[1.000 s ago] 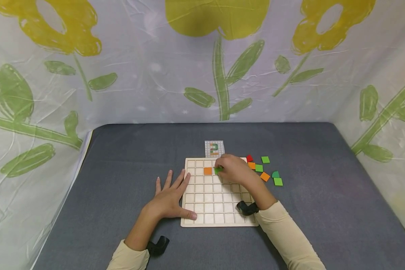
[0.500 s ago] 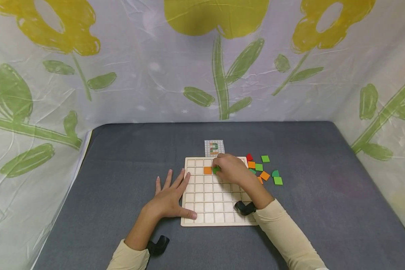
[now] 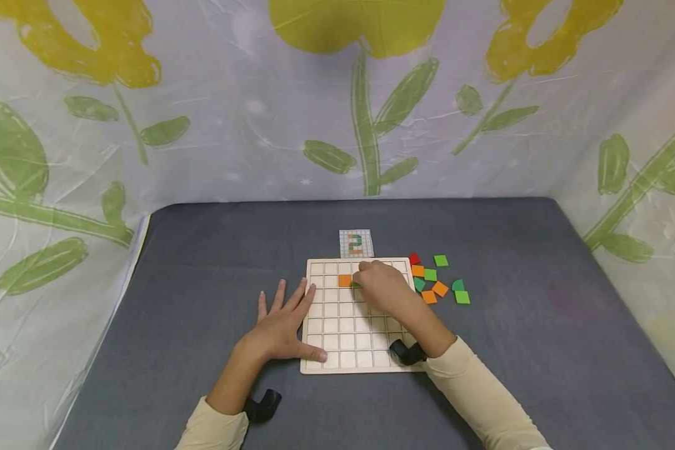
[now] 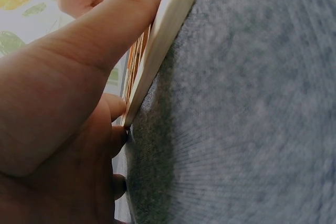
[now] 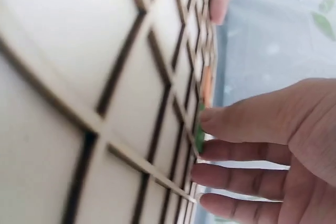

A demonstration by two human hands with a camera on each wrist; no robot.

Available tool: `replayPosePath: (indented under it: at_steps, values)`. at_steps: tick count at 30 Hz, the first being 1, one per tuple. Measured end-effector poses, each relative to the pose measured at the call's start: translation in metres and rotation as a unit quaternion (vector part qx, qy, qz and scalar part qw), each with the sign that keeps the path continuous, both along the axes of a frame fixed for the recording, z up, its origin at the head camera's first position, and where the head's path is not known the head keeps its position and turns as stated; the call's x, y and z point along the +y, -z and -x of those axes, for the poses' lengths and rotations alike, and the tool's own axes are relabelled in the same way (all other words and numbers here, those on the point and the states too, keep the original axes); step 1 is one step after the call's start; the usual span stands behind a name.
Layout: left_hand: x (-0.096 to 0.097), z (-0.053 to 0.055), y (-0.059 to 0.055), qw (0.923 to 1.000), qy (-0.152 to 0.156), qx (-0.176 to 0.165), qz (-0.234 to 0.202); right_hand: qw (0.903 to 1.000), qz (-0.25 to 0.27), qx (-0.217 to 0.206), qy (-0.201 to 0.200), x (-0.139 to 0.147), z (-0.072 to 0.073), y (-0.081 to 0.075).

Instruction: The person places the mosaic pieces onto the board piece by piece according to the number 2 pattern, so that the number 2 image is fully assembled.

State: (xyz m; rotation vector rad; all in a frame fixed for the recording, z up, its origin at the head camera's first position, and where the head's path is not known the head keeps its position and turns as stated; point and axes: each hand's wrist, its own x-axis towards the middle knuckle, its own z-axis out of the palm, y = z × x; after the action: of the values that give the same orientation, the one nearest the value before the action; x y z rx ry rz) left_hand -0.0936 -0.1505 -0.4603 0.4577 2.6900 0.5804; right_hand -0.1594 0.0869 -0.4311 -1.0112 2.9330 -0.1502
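I see the green tile (image 5: 200, 132) pinched between thumb and forefinger of the right hand (image 3: 384, 286), at the far part of the grid board (image 3: 346, 341); whether it sits fully in a cell, I cannot tell. Just left of these fingertips lies one orange tile (image 3: 345, 280). The left hand (image 3: 281, 334) I see spread wide, its thumb resting on the board near the closest left corner. Loose tiles (image 3: 430, 275) lie to the right hand's right, a pattern card (image 3: 356, 243) beyond it.
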Motion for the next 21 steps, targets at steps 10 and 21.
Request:
replayPosePath:
  at_steps: [10, 21]
  values:
    - [0.0, -0.001, 0.001, 1.0, 0.0, -0.002, 0.0, 0.9951, 0.066, -0.07, -0.021, 0.028, -0.016, -0.017]
    - [0.0, 0.0, 0.003, 1.0, 0.0, -0.004, -0.007, 0.9773, 0.083, -0.152, 0.122, 0.1, 0.011, -0.017]
